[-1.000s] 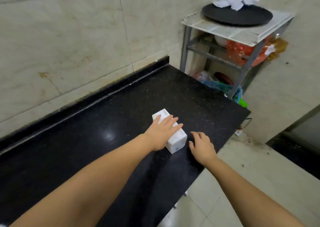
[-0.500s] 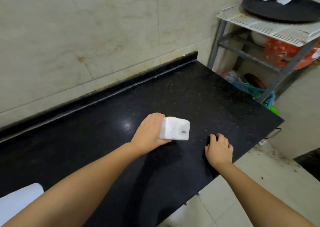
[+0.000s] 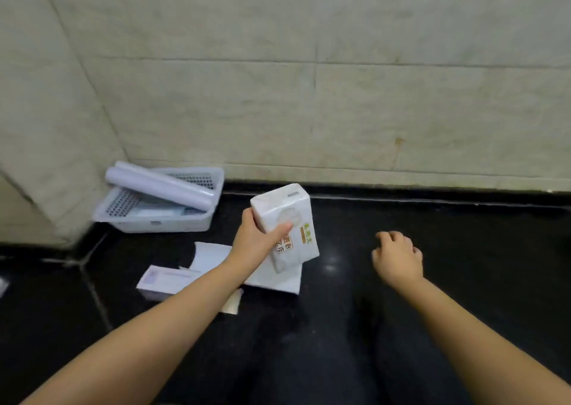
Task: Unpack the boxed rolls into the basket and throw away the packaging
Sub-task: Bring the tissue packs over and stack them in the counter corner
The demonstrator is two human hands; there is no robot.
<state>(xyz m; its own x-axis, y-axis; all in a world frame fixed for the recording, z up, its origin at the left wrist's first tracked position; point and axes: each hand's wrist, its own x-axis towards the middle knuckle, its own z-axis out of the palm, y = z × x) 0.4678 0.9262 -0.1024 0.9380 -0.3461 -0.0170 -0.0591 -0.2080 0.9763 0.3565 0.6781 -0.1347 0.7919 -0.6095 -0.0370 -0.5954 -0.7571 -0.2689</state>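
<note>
- Head view, the count: one white box [image 3: 285,227] with green and brown print, one white perforated basket [image 3: 160,219], one white roll [image 3: 160,185], and two flat white cartons lying on the black counter [image 3: 432,281].
- The left hand [image 3: 256,244] holds the box up off the counter, thumb across its front face and fingers wrapped behind; the box is tilted, its top leaning toward the wall.
- The right hand [image 3: 397,256] is over bare counter, well apart from the box, fingers loosely curled and gripping nothing.
- The roll lies slantwise across the basket, its near end resting on the basket's rim. A flat pale item lies on the basket floor; it is too blurred to name.
- The basket sits in the back-left corner, close to both tiled walls.
- The larger carton [image 3: 278,281] lies beneath the held box; the smaller carton [image 3: 163,279] lies just left of it, partly behind the forearm.
- Right of the cartons the counter runs open back to its raised rear edge.
</note>
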